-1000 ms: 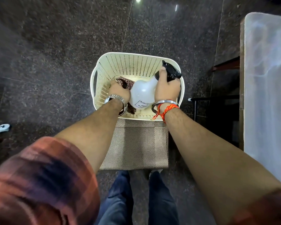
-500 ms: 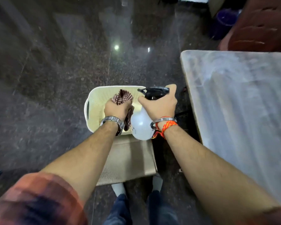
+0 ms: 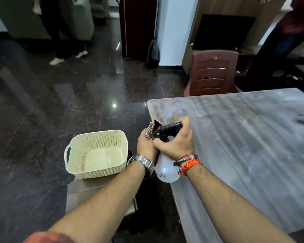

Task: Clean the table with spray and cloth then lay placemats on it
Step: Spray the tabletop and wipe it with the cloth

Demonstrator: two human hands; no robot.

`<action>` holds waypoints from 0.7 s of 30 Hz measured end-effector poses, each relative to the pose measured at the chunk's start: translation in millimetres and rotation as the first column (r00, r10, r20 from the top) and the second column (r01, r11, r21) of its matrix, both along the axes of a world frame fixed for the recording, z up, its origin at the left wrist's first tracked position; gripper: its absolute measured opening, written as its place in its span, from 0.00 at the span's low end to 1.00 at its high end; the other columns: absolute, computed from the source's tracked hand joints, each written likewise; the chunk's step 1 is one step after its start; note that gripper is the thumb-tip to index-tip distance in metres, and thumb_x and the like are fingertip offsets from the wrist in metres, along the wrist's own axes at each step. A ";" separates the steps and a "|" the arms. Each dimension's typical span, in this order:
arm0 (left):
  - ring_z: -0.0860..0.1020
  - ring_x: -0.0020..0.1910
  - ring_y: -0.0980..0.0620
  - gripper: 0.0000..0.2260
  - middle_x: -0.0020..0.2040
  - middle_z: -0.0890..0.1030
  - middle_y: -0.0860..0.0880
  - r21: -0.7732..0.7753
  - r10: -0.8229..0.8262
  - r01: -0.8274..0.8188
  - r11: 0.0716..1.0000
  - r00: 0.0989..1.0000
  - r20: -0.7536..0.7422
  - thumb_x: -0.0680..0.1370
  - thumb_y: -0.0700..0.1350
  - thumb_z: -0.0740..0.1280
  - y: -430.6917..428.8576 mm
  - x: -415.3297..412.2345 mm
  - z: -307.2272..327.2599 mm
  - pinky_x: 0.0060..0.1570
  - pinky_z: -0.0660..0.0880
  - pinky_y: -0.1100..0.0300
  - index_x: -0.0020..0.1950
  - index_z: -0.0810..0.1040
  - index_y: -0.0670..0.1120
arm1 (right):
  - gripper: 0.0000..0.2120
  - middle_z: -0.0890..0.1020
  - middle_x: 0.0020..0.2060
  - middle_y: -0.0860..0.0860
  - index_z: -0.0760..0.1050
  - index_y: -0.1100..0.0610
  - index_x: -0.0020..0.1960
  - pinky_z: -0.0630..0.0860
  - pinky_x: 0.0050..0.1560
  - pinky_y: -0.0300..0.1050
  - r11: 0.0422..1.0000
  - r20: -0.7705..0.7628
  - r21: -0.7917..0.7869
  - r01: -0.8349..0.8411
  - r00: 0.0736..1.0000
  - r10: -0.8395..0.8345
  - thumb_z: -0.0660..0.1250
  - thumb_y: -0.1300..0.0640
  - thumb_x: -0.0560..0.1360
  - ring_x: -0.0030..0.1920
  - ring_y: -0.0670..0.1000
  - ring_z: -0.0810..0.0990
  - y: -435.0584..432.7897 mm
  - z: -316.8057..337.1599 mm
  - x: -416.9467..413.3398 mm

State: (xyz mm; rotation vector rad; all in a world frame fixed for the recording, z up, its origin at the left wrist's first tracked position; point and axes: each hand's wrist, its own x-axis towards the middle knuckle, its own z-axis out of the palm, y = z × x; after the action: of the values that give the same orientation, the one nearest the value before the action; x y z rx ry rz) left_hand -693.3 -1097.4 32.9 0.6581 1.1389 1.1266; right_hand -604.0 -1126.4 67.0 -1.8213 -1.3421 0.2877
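Observation:
My right hand [image 3: 177,142] grips the neck of a white spray bottle [image 3: 166,170] with a black trigger head [image 3: 167,131], held at the table's left edge. My left hand [image 3: 146,146] is closed around a red-and-white checked cloth [image 3: 153,128], which sticks up above the fist, right beside the bottle. The grey marbled table [image 3: 244,137] fills the right side. A cream perforated basket [image 3: 96,153] stands empty on the floor to the left, on top of beige woven placemats [image 3: 81,193].
A maroon plastic chair [image 3: 213,72] stands at the table's far side. A person's legs and bare feet [image 3: 63,50] are at the far left on the dark polished floor. Another person stands at the far right. A dark cabinet [image 3: 137,27] stands against the back wall.
Both hands have lifted the cloth and the spray bottle out of the basket and carried them right, up to the table's edge. My view has risen from the floor to the room.

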 end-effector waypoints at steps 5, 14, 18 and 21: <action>0.78 0.42 0.50 0.10 0.41 0.82 0.47 0.152 0.073 -0.041 0.988 0.974 -0.214 0.72 0.32 0.65 -49.3 58.5 22.0 0.49 0.79 0.50 0.43 0.79 0.47 | 0.36 0.73 0.41 0.43 0.57 0.49 0.50 0.70 0.39 0.39 0.997 -0.100 0.073 0.028 0.995 -0.021 0.78 0.45 0.53 0.36 0.45 0.74 -41.2 0.5 62.3; 0.76 0.36 0.57 0.09 0.38 0.80 0.51 0.160 0.172 -0.132 0.978 0.947 -0.272 0.75 0.31 0.65 -90.0 117.5 19.8 0.39 0.75 0.64 0.50 0.79 0.43 | 0.40 0.69 0.58 0.55 0.58 0.61 0.70 0.67 0.58 0.44 0.959 0.013 -0.029 -0.280 0.960 0.281 0.58 0.34 0.68 0.60 0.55 0.68 -80.3 -18.7 123.5; 0.75 0.35 0.59 0.08 0.37 0.80 0.54 0.204 0.147 -0.068 0.977 0.904 -0.402 0.75 0.35 0.68 -85.8 121.8 18.8 0.38 0.73 0.64 0.47 0.79 0.47 | 0.41 0.61 0.73 0.58 0.47 0.59 0.78 0.54 0.66 0.39 0.940 -0.104 -0.078 -0.332 0.941 0.323 0.62 0.42 0.75 0.72 0.54 0.60 -79.0 -23.3 129.9; 0.75 0.34 0.58 0.04 0.36 0.79 0.55 0.210 0.120 -0.013 0.978 0.855 -0.504 0.76 0.41 0.69 -82.9 118.1 14.7 0.38 0.71 0.62 0.44 0.78 0.49 | 0.38 0.65 0.73 0.54 0.48 0.56 0.78 0.57 0.66 0.37 0.915 -0.154 -0.103 -0.390 0.915 0.373 0.64 0.49 0.77 0.71 0.51 0.65 -75.1 -25.4 135.0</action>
State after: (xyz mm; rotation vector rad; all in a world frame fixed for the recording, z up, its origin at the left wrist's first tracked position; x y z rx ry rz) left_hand -575.2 -1180.3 47.6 1.1341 1.5227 1.1666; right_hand -469.1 -1201.5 41.7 -1.5994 -1.6122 0.7088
